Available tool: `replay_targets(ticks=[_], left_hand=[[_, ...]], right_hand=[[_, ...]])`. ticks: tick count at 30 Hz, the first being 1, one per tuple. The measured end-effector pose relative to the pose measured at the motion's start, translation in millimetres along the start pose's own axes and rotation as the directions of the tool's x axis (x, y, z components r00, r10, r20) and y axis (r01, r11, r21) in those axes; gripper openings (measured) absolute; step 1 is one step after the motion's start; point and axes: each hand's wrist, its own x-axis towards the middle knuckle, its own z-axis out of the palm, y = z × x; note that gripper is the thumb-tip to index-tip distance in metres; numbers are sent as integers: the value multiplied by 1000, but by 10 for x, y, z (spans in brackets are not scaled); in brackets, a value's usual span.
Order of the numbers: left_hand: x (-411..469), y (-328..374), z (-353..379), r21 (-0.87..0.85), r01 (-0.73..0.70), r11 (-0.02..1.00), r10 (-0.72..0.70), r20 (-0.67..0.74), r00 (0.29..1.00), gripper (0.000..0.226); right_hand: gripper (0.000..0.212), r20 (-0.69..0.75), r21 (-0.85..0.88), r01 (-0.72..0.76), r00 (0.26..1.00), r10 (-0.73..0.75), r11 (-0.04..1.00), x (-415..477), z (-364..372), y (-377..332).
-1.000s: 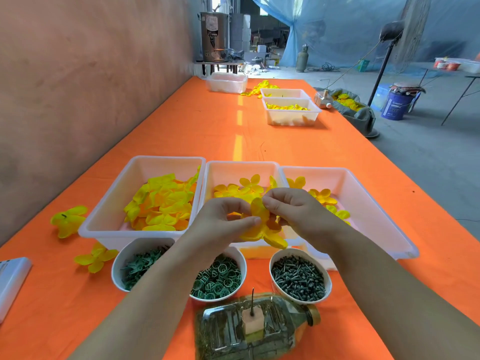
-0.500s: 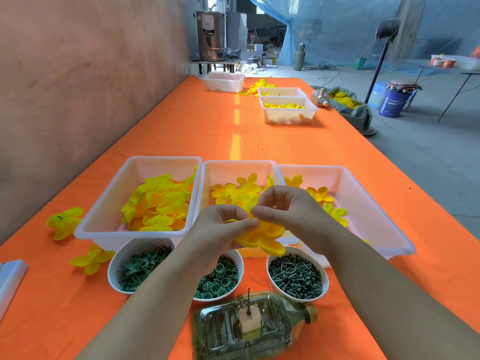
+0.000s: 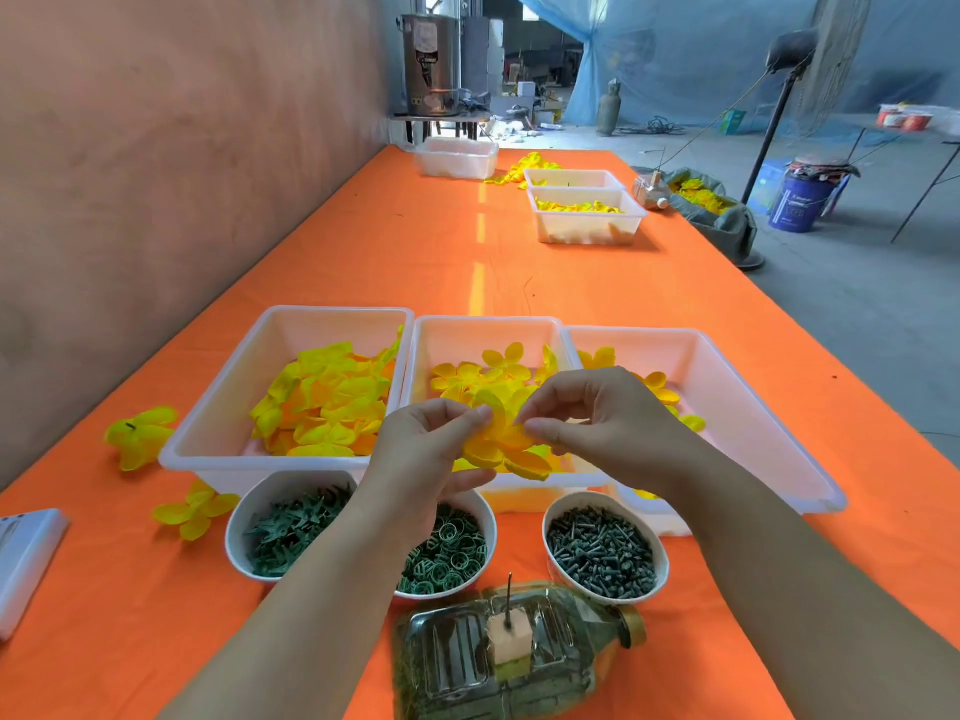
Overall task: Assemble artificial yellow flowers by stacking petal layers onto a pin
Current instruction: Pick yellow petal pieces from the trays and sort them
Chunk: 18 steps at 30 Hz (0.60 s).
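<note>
The left hand (image 3: 423, 449) and right hand (image 3: 602, 413) have been pulled a bit apart behind the pin (image 3: 509, 595), petal layers (image 3: 501, 444) pinched in their fingers (image 3: 545, 426), likely to be lined up.

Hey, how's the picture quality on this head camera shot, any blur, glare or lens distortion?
Head view: left hand, right hand and the pinched petal layer look sharp, no motion blur. Head view: soft even daylight, faint shadows by the bowls. Head view: wide-angle lens stretches the forearms and splays the table; small glints on the bottle.
</note>
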Motion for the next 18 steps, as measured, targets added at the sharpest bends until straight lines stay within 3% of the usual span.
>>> replay_targets(ticks=[3, 5, 8, 11, 14, 18], left_hand=[[18, 7, -26, 47, -25, 999, 25, -7, 1000, 22], [18, 10, -32, 64, -39, 997, 38, 7, 999, 19], [15, -4, -34, 85, -56, 995, 56, 8, 998, 14], [25, -22, -42, 120, -72, 990, 77, -34, 996, 10], [12, -26, -41, 152, -98, 984, 102, -22, 995, 9], [-42, 5, -33, 271, -256, 928, 244, 78, 967, 33]], right_hand=[[13, 28, -171, 76, 997, -72, 982, -9, 3, -59], [3, 26, -304, 150, 988, -149, 941, 3, 5, -99], [11, 104, -446, 226, 974, -200, 866, 10, 1, -144], [10, 189, -479, 251, 965, -181, 841, -29, 7, -170], [5, 145, -554, 205, 978, -148, 807, -17, 24, -165], [22, 121, -361, 55, 993, -12, 931, 33, -15, -197]])
